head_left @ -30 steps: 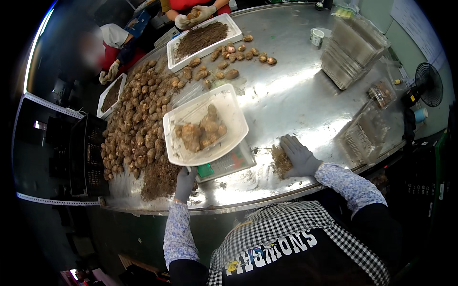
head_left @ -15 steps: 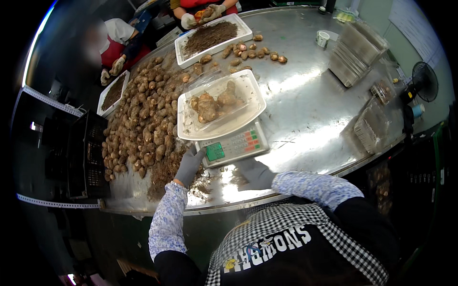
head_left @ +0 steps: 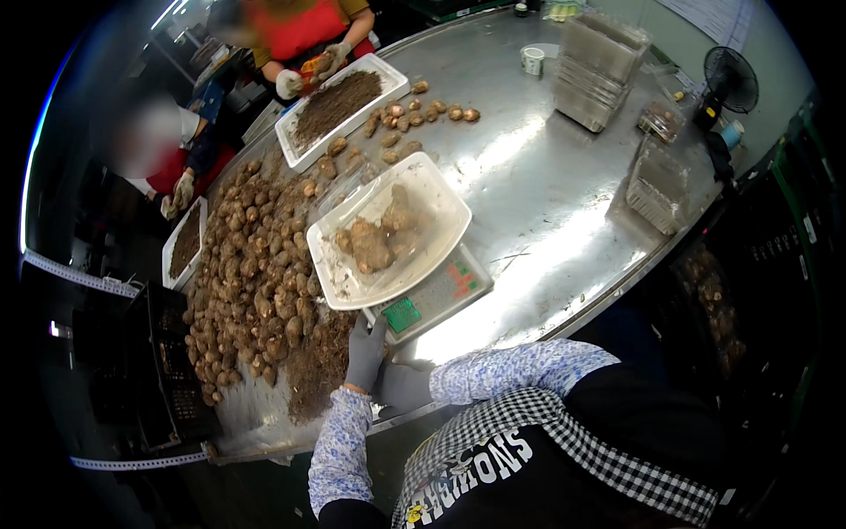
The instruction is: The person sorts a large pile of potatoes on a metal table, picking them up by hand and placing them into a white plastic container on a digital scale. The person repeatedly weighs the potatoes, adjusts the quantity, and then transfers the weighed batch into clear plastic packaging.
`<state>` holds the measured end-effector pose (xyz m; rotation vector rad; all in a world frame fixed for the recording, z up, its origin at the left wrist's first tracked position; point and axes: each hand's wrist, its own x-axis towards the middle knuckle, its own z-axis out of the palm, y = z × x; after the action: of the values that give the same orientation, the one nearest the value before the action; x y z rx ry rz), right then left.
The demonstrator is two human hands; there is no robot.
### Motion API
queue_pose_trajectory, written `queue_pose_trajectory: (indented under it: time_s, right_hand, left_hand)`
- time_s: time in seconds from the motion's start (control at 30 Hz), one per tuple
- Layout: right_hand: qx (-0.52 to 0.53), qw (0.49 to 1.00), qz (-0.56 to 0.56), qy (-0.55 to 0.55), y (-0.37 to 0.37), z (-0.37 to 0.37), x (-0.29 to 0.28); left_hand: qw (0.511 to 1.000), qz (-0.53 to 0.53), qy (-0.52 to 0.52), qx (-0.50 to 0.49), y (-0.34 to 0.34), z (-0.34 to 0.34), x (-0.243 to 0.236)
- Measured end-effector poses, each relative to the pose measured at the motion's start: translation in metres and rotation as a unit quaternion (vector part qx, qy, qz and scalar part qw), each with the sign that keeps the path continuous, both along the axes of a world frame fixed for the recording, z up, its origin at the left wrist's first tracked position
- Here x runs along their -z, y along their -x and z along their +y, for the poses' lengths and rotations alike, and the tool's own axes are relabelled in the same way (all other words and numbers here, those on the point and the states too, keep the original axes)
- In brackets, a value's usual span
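Observation:
My left hand (head_left: 365, 348), in a grey glove, grips the front-left corner of the digital scale (head_left: 423, 300), beside its green display. My right hand (head_left: 404, 384), also gloved, is low near the table's front edge, just behind the left one, its fingers largely hidden. A white plastic basin (head_left: 324, 273) rests on the scale, holding knobbly brown tubers (head_left: 370, 242) in clear plastic. A large heap of tubers (head_left: 247, 264) lies to the left, with loose soil and root debris (head_left: 313, 383) at its near end.
Two co-workers (head_left: 308, 26) (head_left: 167, 176) work behind soil-filled white trays (head_left: 397, 84) (head_left: 174, 278). Stacked clear containers (head_left: 590, 66), a cup (head_left: 531, 60) and a fan (head_left: 730, 78) stand right. A black crate (head_left: 167, 379) sits left of the steel table (head_left: 520, 176).
My right hand has moved left from the debris patch on the bare steel to beside my left hand. My left hand remains at the scale's corner. The view has shifted.

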<state>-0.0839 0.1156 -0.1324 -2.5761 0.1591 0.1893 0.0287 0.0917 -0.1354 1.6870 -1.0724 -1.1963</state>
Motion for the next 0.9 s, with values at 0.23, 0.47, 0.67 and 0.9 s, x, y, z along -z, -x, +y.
queue_pose_trajectory:
  time_s: [0.23,0.47,0.67,0.9]
  right_hand:
    - [-0.009,0.933,-0.322,0.162,0.026,0.002,0.099]
    - [0.024,0.984,-0.168,-0.059,0.048,-0.022,0.012]
    - [0.277,0.802,-0.236,-0.474,-0.037,-0.033,-0.032]
    - [0.162,0.723,-0.117,-0.661,-0.072,-0.010,-0.089]
  left_hand:
    - [0.992,-0.110,-0.007,0.066,-0.010,0.017,0.026]
    - [0.995,-0.001,0.047,-0.093,-0.048,0.038,-0.051]
    - [0.888,-0.332,0.289,-0.130,-0.009,0.088,-0.099]
    - [0.885,-0.187,0.123,-0.407,-0.083,0.089,-0.026]
